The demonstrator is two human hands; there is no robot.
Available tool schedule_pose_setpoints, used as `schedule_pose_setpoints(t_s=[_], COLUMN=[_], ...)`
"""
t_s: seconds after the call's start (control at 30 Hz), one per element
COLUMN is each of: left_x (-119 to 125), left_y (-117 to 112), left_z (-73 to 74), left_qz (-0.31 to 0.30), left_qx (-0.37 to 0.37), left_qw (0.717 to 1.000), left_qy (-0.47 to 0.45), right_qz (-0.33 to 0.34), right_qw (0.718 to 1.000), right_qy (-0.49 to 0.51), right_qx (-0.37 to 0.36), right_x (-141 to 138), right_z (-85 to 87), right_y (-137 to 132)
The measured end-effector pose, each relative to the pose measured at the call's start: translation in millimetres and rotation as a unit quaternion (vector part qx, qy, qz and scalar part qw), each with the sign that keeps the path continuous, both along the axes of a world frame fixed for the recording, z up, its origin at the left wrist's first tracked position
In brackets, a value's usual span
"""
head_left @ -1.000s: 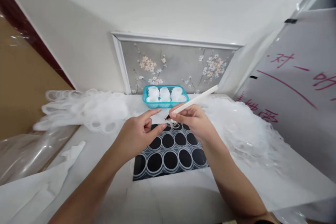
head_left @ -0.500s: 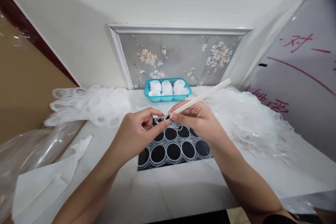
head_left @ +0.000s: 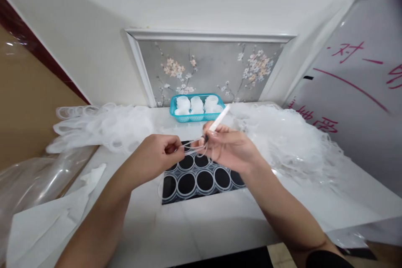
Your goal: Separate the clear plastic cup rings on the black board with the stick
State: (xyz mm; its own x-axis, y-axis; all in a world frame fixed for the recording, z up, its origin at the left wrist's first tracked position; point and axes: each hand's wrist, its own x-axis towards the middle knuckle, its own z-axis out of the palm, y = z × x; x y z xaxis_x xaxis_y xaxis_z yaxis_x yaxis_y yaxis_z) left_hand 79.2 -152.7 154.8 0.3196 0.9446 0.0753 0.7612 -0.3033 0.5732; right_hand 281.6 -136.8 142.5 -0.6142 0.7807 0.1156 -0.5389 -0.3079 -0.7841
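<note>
My left hand point(head_left: 157, 155) is closed in a pinch on one side of some thin translucent rings point(head_left: 192, 147), pulling them taut toward my right hand. In my right hand point(head_left: 234, 144) a slim white pen-like stick point(head_left: 220, 117) is gripped, its dark end close to the rings and its pale end pointing up and away. The right fingers also touch the other side of the rings; exactly how is blurred. Beneath both hands lies a black sheet point(head_left: 204, 181) patterned with white-edged circles, partly covered by the hands.
A blue basket point(head_left: 197, 118) with stacks of white rings point(head_left: 197, 104) stands against the wall. Heaps of translucent rings lie at left point(head_left: 125, 123) and right point(head_left: 282, 138). White paper point(head_left: 47, 234) and clear plastic point(head_left: 28, 192) are at the left edge, a whiteboard point(head_left: 354, 104) at the right.
The stick has swung steeper and shows less of its length. My left hand has drawn slightly left, stretching the rings between the hands, and my right hand has turned its palm more into view.
</note>
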Motion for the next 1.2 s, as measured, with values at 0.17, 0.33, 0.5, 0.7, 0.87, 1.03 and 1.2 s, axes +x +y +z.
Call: schedule_pose_setpoints(t_s=[0.17, 0.33, 0.5, 0.7, 0.87, 1.03, 1.2], left_x=[4.8, -1.2, -5.7, 4.3, 16.3, 24.7, 24.4], left_y=[-0.4, 8.0, 9.7, -5.3, -19.2, -42.9, -62.4], left_z=[-0.9, -2.9, -4.3, 2.4, 7.0, 19.4, 24.8], left_qz=[-0.042, 0.017, 0.028, 0.04, 0.003, 0.006, 0.003], left_qx=[0.022, 0.009, -0.008, 0.018, -0.059, -0.106, -0.122], left_qw=[0.999, 0.999, 0.994, 0.963, 0.843, 0.753, 0.723], left_qy=[0.005, -0.047, -0.106, -0.266, -0.534, -0.65, -0.68], right_qz=[0.043, -0.011, -0.033, -0.123, -0.206, -0.241, -0.229], right_qw=[0.992, 0.979, 0.974, 0.986, 0.978, 0.965, 0.972], right_qy=[0.044, 0.023, 0.003, -0.002, -0.041, -0.078, -0.054], right_qx=[-0.108, -0.2, -0.225, -0.112, 0.012, 0.062, 0.018], right_x=[-15.6, -13.4, -16.6, -9.2, 8.1, 16.0, 13.4], right_z=[-5.5, -9.1, -10.2, -5.6, 0.2, 7.2, 11.7], right_y=[-5.1, 4.4, 8.2, 9.2, 13.7, 14.2, 8.7])
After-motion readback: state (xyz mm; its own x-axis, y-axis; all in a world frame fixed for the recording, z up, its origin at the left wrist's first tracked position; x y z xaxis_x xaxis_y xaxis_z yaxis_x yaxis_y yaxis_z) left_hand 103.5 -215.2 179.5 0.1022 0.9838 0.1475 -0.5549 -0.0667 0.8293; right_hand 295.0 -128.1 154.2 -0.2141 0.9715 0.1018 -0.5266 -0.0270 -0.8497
